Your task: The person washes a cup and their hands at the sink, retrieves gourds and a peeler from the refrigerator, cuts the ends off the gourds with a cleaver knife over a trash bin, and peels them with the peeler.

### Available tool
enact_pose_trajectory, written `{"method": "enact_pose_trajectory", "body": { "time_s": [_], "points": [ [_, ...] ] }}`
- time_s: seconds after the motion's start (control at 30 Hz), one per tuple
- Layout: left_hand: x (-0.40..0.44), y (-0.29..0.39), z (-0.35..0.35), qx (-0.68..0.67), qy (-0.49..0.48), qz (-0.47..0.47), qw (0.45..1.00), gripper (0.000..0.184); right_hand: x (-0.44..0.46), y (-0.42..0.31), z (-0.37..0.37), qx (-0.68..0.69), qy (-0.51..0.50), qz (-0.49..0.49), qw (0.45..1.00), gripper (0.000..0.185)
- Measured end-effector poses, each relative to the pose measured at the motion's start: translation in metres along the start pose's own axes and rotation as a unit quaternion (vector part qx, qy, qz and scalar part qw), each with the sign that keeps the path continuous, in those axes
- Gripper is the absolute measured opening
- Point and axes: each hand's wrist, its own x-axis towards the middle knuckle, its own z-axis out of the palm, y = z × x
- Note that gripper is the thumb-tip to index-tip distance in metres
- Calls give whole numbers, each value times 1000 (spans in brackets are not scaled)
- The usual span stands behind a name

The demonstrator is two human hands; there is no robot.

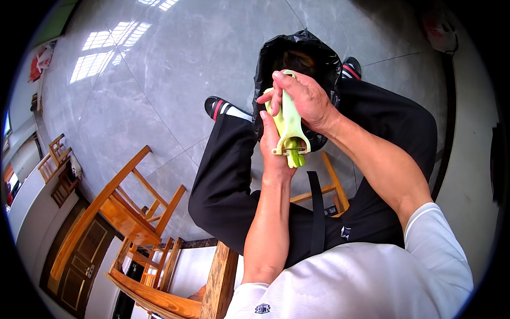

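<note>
My right hand (311, 101) is closed round a pale green peeler (290, 119), whose forked head and blade point toward me. Beneath the peeler is a green vegetable (295, 158), its stubby end showing just past the blade. My left hand (272, 143) holds the vegetable from below and from the left, its thumb along the side. Both hands are over the near part of a black bag (264, 66), which stands open between my feet. Something brownish lies inside the bag, too dark to make out.
Wooden chairs (127, 215) stand at the lower left. A piece of wooden furniture (219, 276) is close by my left side, and part of a wooden stool (336, 183) shows between my legs. A red and white bag (440, 33) lies at the upper right.
</note>
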Motion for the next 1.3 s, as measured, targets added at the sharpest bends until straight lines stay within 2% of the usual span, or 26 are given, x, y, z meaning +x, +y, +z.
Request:
{"method": "enact_pose_trajectory", "body": {
  "time_s": [0.07,0.17,0.23,0.27,0.33,0.43,0.57,0.63,0.7,0.83,0.97,1.0,1.17,1.3],
  "points": [
    [-1,1,3,6,3,6,1000,61,-1,0,-1,-6,2,-2,1000,43],
    [-6,4,4,-37,-13,-36,999,57,-1,2,-2,-12,-1,-16,1000,47],
    [-8,4,0,-78,-105,-49,990,53,-1,3,-2,-13,14,-30,999,49],
    [-8,5,1,-78,-106,-48,990,53,1,3,-5,-14,14,-30,999,49],
    [-11,5,4,-63,-19,-69,995,49,3,3,-13,-35,-6,-46,998,49],
    [-14,19,8,-81,-53,-83,992,47,3,2,-5,6,7,-36,999,47],
    [-11,20,9,-33,-55,-32,997,57,7,-6,-1,0,-8,-49,999,39],
    [-8,18,5,-34,-48,-40,998,64,7,-8,-1,-14,-17,-45,999,37],
    [-4,19,4,-102,-145,-55,983,66,8,-7,0,8,-16,-35,999,36],
    [-5,15,5,-39,-77,-59,994,71,9,-2,-5,13,-12,-39,999,35],
    [0,26,4,14,-46,-35,998,66,7,-3,-6,-15,-19,-40,999,37],
    [1,27,19,-5,27,-9,1000,59,7,-3,-6,-28,-21,-38,999,37],
    [14,14,2,10,1,9,1000,52,2,0,-2,-25,-34,-35,999,40],
    [16,8,-8,15,26,-8,1000,49,-1,-3,-3,-31,-19,-32,999,42]
  ]
}}
